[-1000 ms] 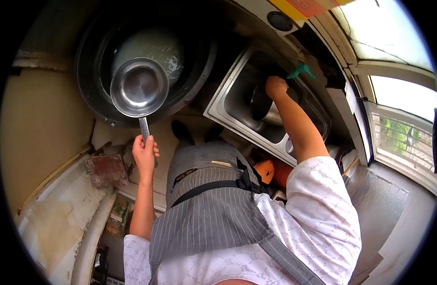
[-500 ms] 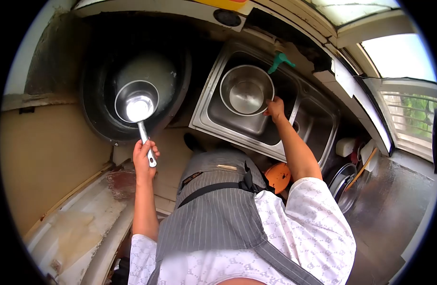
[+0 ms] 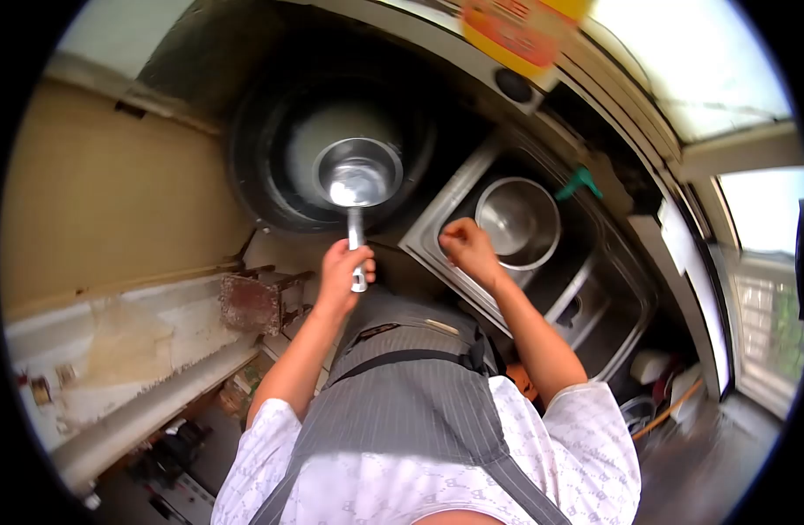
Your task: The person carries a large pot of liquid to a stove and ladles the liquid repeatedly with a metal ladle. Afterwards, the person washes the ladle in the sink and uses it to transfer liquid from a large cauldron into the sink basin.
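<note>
My left hand (image 3: 344, 271) grips the handle of a metal water dipper (image 3: 358, 162). Its round bowl hangs over a large dark tub (image 3: 249, 175) with cloudy liquid in the bottom; glare hides whether the dipper holds any water. Curled and apart from the pot, my right hand (image 3: 472, 252) hovers near the left edge of a steel double sink (image 3: 454, 194). No object shows in its fingers. Inside the sink's left basin stands a round metal pot (image 3: 511, 219), a little right of that hand.
A green tap handle (image 3: 581, 182) sticks out behind the sink. A reddish-brown stool-like block (image 3: 244, 302) stands at left beside a worn white ledge (image 3: 122, 350). An orange item (image 3: 520, 381) is partly hidden by my right arm. Windows line the right side.
My right hand has let go of the pot's rim and moved left, away from it. The view has turned. My left hand still grips the dipper over the tub.
</note>
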`<state>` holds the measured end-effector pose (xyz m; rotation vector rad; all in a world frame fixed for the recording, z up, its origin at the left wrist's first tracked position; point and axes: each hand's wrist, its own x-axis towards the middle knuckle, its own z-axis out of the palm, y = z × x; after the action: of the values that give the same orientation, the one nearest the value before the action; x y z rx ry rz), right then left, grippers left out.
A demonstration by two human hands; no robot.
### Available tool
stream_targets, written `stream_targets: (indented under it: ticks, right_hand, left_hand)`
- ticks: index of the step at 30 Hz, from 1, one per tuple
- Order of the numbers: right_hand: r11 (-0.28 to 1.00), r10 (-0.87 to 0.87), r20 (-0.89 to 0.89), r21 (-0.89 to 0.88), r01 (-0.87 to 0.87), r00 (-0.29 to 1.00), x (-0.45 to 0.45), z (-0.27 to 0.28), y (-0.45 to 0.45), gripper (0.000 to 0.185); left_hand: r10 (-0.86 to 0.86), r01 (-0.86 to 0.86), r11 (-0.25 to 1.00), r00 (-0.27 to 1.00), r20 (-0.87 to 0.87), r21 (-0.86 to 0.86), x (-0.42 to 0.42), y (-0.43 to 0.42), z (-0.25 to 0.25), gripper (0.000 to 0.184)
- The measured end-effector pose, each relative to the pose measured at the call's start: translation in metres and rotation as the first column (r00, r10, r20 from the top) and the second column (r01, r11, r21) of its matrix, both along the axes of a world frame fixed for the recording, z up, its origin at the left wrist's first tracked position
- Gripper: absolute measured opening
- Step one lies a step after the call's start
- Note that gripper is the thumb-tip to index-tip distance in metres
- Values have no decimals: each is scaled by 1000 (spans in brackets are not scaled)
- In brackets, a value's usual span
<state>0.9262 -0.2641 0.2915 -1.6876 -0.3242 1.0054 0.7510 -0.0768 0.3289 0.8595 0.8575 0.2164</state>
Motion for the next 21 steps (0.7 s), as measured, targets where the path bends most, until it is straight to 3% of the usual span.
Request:
stream_targets:
  ticks: [1,4,5,6,10,11,12,13,14,17,19,20,21]
  right_hand:
    - [992,47,-56,123,-40,997,-14,-1,25,31]
    - [982,125,-432,183,-49,893,-37,18,94,39]
    - [959,237,-533,260,-110,812,-40,24,111,28]
    - [963,203,-521,260,-73,829,-47,26,128,22]
    - [976,-50,-508,156,149,860,-59,16,201,12]
    - [968,-97,-533,145,204,840,-59,2,219,11]
    - [995,-48,-392,65,80,919,-51,-14,232,14]
    - [986,-161,-445,-37,161,881,-51,6,254,17]
    - [983,-181,-428,-96,155,885,-40,-18,268,21]
    - [926,4,28,-378,7,1000,3,-73,303,18]
    - [785,277,373,-619,15,886,27,-102,318,22]
    - [756,382,493,-653,43,782,49,-147,314,23]
    - [731,484,606,-677,90,631,51,-142,317,26]
  left_hand:
    - [-42,42,999,999,21,12,2,4,-2,18]
    - [-88,83,993,995,56,88,11,18,-6,23]
    - [-124,115,987,989,77,114,14,24,-8,26]
    - [-157,146,965,987,37,218,17,30,-1,33]
    - [-503,518,661,843,-192,543,-4,97,5,75]
    - [-472,360,436,872,-131,825,-15,115,-12,75]
    - [-536,498,494,820,-202,713,-29,135,-1,73]
    - [-606,620,527,753,-255,581,-45,157,10,71]
    - [-564,614,522,769,-300,592,-65,173,6,59]
    - [-436,603,502,796,-421,620,-131,216,-13,42]
    - [-313,602,543,792,-524,585,-179,231,-31,39]
    - [-260,606,563,775,-576,562,-205,235,-44,37]
    - [-201,595,604,758,-621,531,-232,234,-58,36]
